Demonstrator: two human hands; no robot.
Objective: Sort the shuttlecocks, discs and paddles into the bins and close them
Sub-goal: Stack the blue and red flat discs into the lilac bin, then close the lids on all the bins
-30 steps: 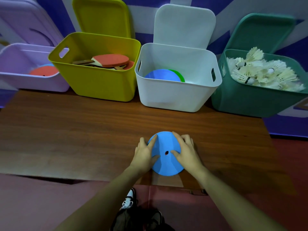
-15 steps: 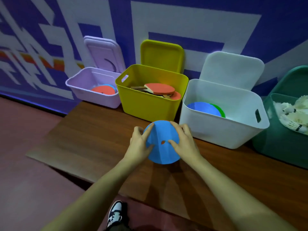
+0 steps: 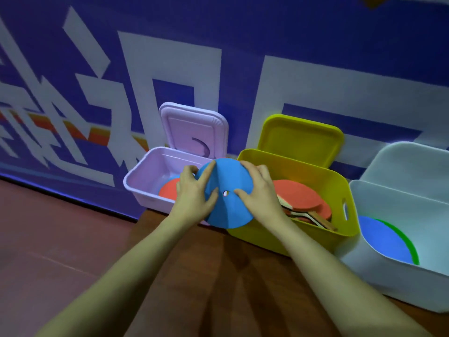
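Both hands [image 3: 194,195] [image 3: 261,190] grip the blue disc [image 3: 227,205] with curled fingers, its face tilted toward the camera

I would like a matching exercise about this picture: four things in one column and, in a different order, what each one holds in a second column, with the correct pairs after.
Things
1. lilac plastic bin
2. yellow plastic bin
3. white plastic bin
4. both hands (left hand, right hand)

Holds
A. red-faced wooden paddles
B. round blue disc with a small centre hole, raised off the table
C. orange disc over a blue one
D. blue disc over a green disc

Pairs: 1-C, 2-A, 3-D, 4-B
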